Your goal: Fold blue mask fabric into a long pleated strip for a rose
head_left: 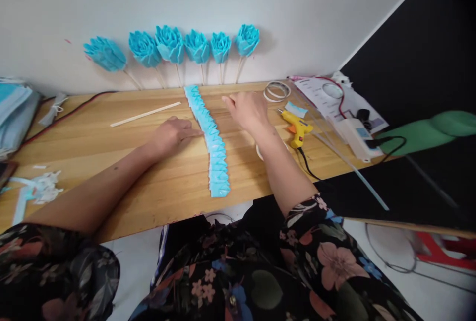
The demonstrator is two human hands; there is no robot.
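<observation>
A pleated blue strip runs from the back of the wooden table toward its front edge. On its left side, my left hand rests low, its index finger stretched out to touch the strip's edge and the other fingers curled in. Right of the strip, my right hand is held closed over the table, thumb side toward the strip. Its curled fingers are mostly hidden by the back of the hand, so what they hold, if anything, cannot be made out. A pale wooden stick lies beyond my left hand.
Several blue flowers on sticks lean against the wall. A yellow glue gun, tape rolls and a white power strip are at right. Scraps and folded blue material lie at left.
</observation>
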